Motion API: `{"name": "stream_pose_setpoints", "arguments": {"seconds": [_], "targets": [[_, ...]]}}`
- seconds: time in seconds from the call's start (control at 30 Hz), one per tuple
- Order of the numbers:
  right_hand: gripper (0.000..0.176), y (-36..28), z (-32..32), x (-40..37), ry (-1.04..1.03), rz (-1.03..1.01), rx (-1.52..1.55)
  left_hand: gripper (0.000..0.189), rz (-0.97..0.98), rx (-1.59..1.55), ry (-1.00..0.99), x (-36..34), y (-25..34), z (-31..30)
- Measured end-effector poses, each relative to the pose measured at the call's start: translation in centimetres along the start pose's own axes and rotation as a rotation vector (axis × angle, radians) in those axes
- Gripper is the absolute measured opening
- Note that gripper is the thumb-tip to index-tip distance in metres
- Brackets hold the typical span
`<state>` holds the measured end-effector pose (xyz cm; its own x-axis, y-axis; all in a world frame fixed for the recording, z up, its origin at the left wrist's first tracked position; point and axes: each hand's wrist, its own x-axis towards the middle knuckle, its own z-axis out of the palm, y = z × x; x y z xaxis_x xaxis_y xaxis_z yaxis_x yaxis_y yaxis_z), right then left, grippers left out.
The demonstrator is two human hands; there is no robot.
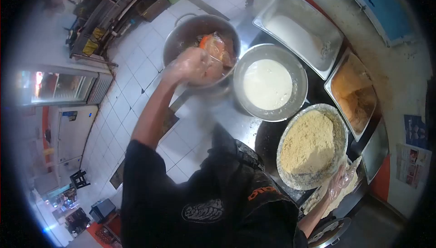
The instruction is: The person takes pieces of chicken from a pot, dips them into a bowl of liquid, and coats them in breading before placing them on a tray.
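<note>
My left hand reaches over the rim of a large metal pot, fingers curled in. What it grips is hidden. Beside its fingers in the pot lie raw-looking pieces of meat, with something bright orange and clear plastic among them. My right hand, in a clear plastic glove, lies with fingers extended on pale, flour-coated pieces at the lower right. Just above it stands a round metal bowl heaped with yellowish crumbly breading. A metal bowl of white batter sits between the pot and the breading.
A steel pan with white powder stands at the back, beside another holding orange-brown powder. Farther right is one more metal pan. Tiled floor and a glass-fronted fridge show at left.
</note>
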<state>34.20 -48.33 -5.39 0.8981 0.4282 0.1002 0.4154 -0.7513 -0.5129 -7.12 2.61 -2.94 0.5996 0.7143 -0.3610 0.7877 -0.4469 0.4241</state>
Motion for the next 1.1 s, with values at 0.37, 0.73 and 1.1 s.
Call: {"name": "stream_pose_setpoints", "arguments": {"seconds": [0.37,0.73,1.1], "targets": [[0.062,-8.9,3.4,-1.6,-0.001,-0.106,0.272,0.041,-0.318,0.253,-0.116,0.9,4.6,1.6],[0.061,-16.5,3.7,-1.3,-0.074,-0.093,0.576,0.036,-0.104,0.098,-0.240,0.4,1.3,-1.7],[0.046,-32.6,6.6,-1.4,-0.594,-0.286,0.566,0.028,0.235,-0.808,0.370,-5.3,4.5,-5.7]]}}
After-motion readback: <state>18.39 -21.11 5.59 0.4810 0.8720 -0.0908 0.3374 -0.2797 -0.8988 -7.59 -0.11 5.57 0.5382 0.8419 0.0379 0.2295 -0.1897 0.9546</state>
